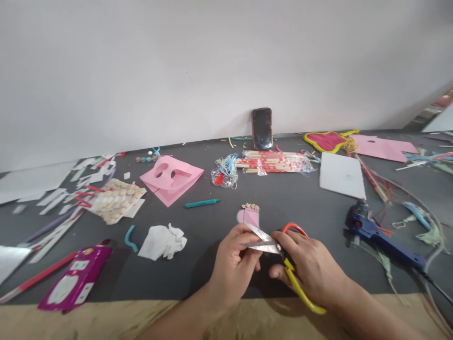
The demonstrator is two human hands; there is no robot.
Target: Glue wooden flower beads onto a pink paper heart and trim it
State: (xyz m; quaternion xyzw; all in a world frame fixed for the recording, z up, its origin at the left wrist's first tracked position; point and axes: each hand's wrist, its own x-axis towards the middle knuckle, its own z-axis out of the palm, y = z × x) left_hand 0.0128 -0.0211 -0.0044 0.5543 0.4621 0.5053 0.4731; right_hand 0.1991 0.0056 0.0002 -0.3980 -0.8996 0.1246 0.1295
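Head view: left hand (233, 267) and right hand (309, 264) working red-and-yellow scissors (279, 248)

The left hand is pinching the silvery blades between thumb and fingers, its grip closed on them. The right hand is wrapping around the handles, its grip also closed, with the red loop showing at 12 o'clock from it and the yellow handle running toward 5 o'clock. How far the blades stand apart is hard to tell. Both hands are hovering over the dark grey counter (300, 193), close to its near edge. A small pink paper cutout (248, 218) topped with beige beads is sitting just beyond the blades at 12 o'clock. A teal marker (201, 203) is lying at 10 o'clock, and crumpled white tissue (163, 243) is resting at 9 o'clock. A blue glue gun (384, 238) is lying well apart at 3 o'clock, while a phone (262, 128) is leaning against the wall far off at 12 o'clock.
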